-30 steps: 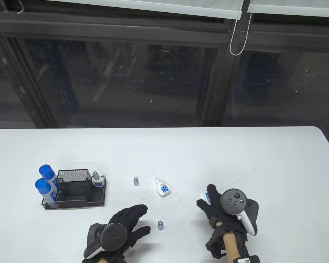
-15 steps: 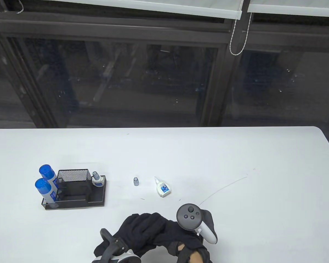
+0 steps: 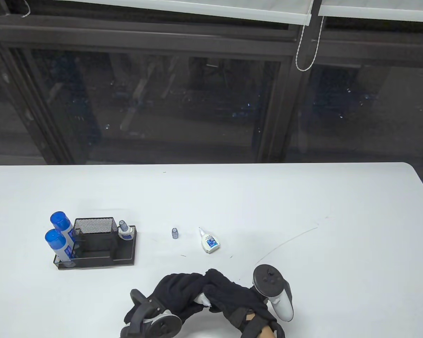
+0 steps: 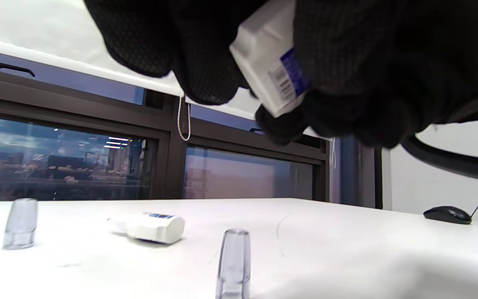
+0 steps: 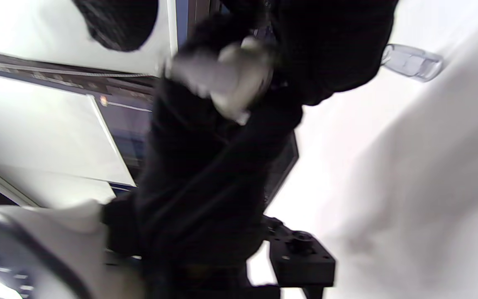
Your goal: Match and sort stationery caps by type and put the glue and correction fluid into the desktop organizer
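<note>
Both hands are bunched together near the table's (image 3: 338,197) front edge, the right hand (image 3: 229,294) and left hand (image 3: 176,292) both gripping a little white, blue-labelled correction fluid bottle (image 4: 270,77) between them.

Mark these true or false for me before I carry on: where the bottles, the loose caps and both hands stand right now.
1. Two blue-capped glue sticks stand at the organizer's left end. True.
2. The uncapped white bottle on the table stands upright. False: it lies on its side.
3. Both hands meet around a small white bottle, left hand against right hand. True.
4. No loose clear cap is on the table. False: one stands left of the lying bottle, another nearer the hands.
5. The organizer's right slot is empty. False: a small capped bottle stands there.
</note>
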Demonstrator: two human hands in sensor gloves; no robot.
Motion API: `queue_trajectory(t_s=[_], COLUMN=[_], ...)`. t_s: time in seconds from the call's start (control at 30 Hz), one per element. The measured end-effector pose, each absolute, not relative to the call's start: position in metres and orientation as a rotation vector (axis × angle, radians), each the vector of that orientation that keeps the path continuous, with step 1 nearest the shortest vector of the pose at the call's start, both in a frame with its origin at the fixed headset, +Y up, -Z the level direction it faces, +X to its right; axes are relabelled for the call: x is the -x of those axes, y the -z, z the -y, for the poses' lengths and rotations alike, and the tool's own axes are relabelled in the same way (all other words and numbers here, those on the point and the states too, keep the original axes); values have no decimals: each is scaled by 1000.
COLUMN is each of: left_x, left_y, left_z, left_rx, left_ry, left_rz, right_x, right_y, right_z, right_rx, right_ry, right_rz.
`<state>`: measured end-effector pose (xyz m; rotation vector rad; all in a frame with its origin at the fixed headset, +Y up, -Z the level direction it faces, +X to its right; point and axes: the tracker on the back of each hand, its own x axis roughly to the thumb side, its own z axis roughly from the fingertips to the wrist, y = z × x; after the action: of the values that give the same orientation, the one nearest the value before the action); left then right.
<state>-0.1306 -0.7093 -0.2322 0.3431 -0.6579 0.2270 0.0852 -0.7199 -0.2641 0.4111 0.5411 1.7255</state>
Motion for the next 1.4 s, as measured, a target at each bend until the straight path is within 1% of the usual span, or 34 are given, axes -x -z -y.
queue_trajectory(t_s=[0.03,0.13,0.2,0.27,0.3,0.37,0.43,0.5,0.67,0.77,0.93,1.27,1.37,1.4], left_x=[132,139,147,154,158,166,170,174,180,183,184,181,181,180], left_y=[233,238,244,249,251,253,255,256,261,263,265,265,264,264], left_z=[710,712,715,717,717,716,716,716,722,724,726,731,736,737], left_rx=[-331,-247,-159,-89,-84,-53,-16,4,60,52,55,72,94,104], left_ry=[-255,-440,-637,-774,-810,-814,-785,-758,-746,-776,-816,-817,-813,-803], left_rz=[648,603,566,551,536,512,522,525,491,484,479,478,472,474], right_x=[-86,-87,-87,-88,-88,-89,-88,-83,-54,-39,-31,-26,-34,-39], right_y=[264,262,262,261,260,260,261,263,275,280,283,281,281,280], right_z=[720,717,715,714,714,712,711,713,736,752,766,771,757,747], right_rx=[-417,-419,-432,-426,-418,-373,-357,-362,-387,-434,-473,-510,-476,-449], right_ry=[-1717,-1737,-1768,-1778,-1803,-1950,-2129,-2300,-2625,-2793,-2916,-2974,-2898,-2819], right_rz=[-541,-515,-500,-480,-454,-347,-233,-174,-173,-191,-228,-81,-35,-5])
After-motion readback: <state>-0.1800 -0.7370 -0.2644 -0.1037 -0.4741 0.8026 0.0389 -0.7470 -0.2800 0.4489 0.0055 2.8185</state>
